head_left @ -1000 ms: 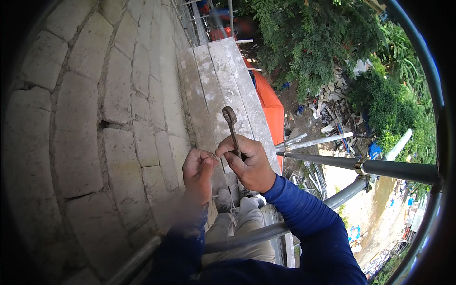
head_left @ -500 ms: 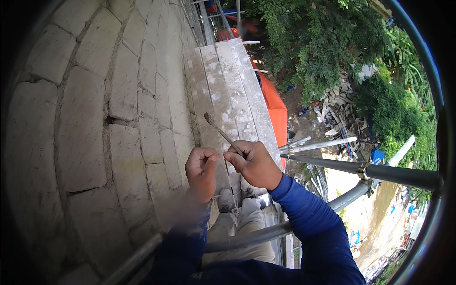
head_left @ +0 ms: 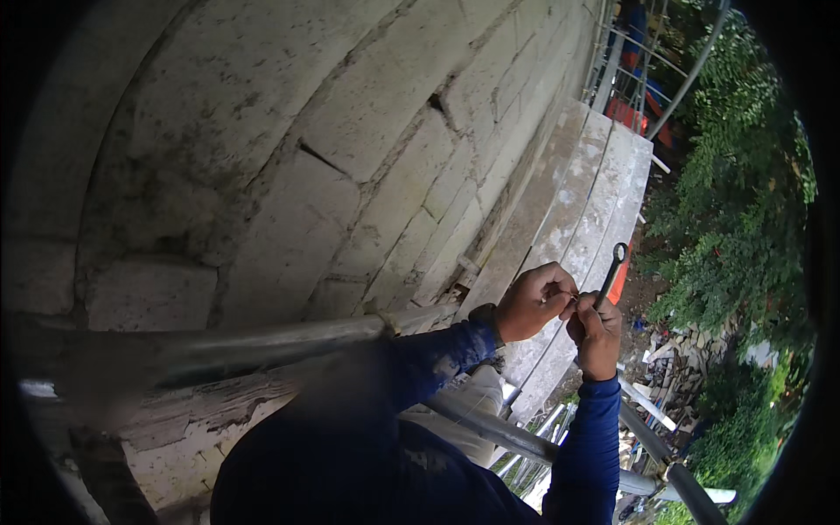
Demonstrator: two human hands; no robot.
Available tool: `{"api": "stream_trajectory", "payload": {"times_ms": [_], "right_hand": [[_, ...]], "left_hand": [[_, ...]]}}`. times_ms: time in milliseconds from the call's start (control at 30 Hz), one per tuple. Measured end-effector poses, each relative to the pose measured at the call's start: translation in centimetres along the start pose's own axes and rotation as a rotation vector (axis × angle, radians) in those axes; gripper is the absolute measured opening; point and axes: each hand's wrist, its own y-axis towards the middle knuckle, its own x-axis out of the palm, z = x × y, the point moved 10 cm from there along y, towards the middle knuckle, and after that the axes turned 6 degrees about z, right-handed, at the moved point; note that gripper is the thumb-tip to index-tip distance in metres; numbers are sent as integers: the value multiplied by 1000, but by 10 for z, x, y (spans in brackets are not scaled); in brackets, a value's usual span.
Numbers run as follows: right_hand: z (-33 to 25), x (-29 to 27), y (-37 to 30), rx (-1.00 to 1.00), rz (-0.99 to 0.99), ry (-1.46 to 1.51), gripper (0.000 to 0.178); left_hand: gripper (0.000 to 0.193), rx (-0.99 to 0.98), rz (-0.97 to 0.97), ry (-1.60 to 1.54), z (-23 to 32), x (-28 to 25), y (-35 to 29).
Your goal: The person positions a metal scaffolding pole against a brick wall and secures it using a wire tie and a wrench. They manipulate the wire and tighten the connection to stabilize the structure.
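My right hand (head_left: 598, 337) is closed round the handle of a dark metal wrench (head_left: 610, 278). The wrench's ring end points up and away from me. Close beside it on the left, my left hand (head_left: 531, 302) is pinched, its fingertips meeting the right hand's fingers. Something thin and pale shows between the fingertips, too small to name. Both hands are held above the scaffold boards (head_left: 577, 206).
On the left rises a wall of large pale blocks (head_left: 332, 166) with open joints. A scaffold tube (head_left: 306, 337) runs across near my left arm, and another tube (head_left: 499, 430) crosses below. Green trees (head_left: 709, 254) and rubble (head_left: 669, 363) lie beyond the boards.
The view has swung left, so the wall fills more of it and my hands appear farther right. My hands have come together, and the wrench has tilted from leaning left to leaning right.
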Motion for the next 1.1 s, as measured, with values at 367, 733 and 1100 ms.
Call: {"api": "stream_trajectory", "payload": {"times_ms": [367, 733, 1100], "right_hand": [[145, 53, -53, 333, -147, 156, 18], [174, 99, -90, 369, -342, -37, 23], [141, 131, -82, 218, -207, -42, 14]], "left_hand": [[6, -140, 341, 415, -16, -84, -120], [29, -164, 467, 755, -8, -110, -178], [15, -100, 410, 822, 36, -123, -182]]}}
